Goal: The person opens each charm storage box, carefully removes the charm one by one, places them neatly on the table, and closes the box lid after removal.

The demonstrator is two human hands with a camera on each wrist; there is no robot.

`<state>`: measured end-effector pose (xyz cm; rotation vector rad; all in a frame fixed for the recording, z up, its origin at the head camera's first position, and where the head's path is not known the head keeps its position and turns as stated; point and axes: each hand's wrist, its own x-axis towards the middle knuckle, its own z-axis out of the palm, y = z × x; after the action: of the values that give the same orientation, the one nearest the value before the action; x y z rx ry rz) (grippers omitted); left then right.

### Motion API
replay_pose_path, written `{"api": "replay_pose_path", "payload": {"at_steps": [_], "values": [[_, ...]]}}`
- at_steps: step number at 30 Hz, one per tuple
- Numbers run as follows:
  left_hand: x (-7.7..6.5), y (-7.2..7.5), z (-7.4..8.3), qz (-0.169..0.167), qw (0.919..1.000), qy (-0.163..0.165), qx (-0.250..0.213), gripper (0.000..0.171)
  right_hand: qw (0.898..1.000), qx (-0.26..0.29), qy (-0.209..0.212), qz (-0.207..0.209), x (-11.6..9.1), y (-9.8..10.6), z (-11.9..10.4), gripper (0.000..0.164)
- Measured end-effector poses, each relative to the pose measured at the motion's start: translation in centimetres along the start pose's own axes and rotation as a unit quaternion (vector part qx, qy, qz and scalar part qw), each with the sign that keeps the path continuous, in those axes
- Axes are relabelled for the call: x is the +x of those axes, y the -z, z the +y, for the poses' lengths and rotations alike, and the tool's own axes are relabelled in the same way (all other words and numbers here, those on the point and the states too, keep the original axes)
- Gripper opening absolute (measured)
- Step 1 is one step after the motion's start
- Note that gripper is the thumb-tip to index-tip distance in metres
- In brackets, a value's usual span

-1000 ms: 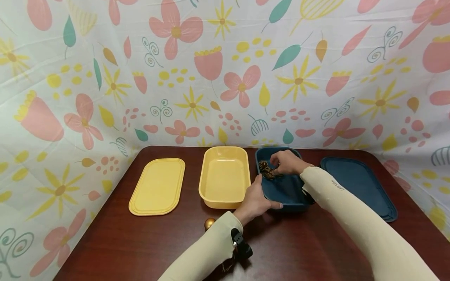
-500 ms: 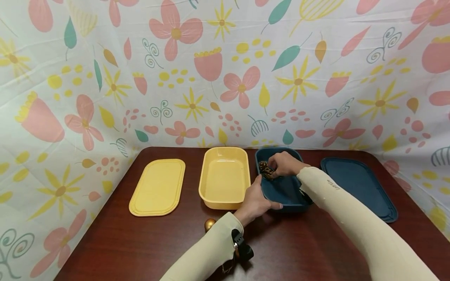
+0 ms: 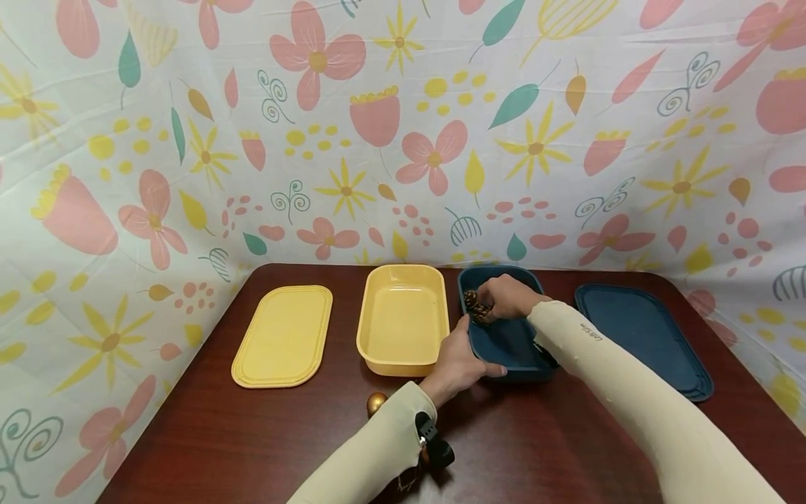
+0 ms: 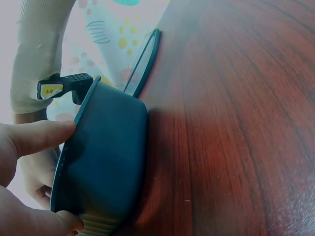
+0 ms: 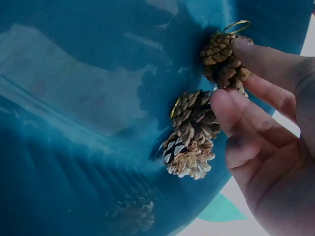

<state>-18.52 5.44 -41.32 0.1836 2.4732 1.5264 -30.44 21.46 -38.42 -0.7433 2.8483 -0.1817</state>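
Note:
A deep blue plastic container [image 3: 510, 348] stands on the table with several brown pine cones [image 3: 474, 306] by its left wall. My right hand [image 3: 508, 297] reaches down inside it. In the right wrist view, thumb and fingers pinch one pine cone [image 5: 221, 60] that has a gold loop on top. Against it lie another pine cone [image 5: 194, 118] and a paler-tipped pine cone [image 5: 191, 160]. My left hand [image 3: 456, 360] grips the container's near left corner, with its thumb [image 4: 47, 135] at the rim.
A yellow container [image 3: 403, 367] stands just left of the blue one. Flat lids lie at the sides, a yellow lid [image 3: 283, 336] left and a blue lid [image 3: 642, 336] right. A gold ball [image 3: 376, 402] sits near my left sleeve. A flowered cloth [image 3: 371, 175] hangs behind the table.
My right hand has moved slightly left inside the blue container, onto the pine cones, and its fingers have closed in on them. The left hand has stayed on the container.

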Motion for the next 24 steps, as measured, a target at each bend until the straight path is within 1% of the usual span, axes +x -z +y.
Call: {"api": "replay_pose_path", "payload": {"at_steps": [8, 15, 21, 24], "values": [[0.0, 0.0, 0.1, 0.000, 1.0000, 0.002, 0.001, 0.108, 1.000, -0.016, -0.013, -0.008, 0.4, -0.1, -0.3, 0.028], [0.0, 0.0, 0.2, -0.003, 1.0000, 0.002, -0.004, 0.108, 1.000, -0.003, -0.022, -0.014, 0.0, 0.2, -0.4, 0.028], [0.0, 0.0, 0.1, -0.003, 1.0000, 0.001, -0.001, 0.108, 1.000, 0.010, -0.021, -0.019, -0.4, 0.7, -0.5, 0.030], [0.1, 0.0, 0.0, -0.005, 1.0000, 0.003, -0.006, 0.108, 1.000, 0.015, -0.017, -0.017, -0.5, 0.9, -0.6, 0.030]]}}
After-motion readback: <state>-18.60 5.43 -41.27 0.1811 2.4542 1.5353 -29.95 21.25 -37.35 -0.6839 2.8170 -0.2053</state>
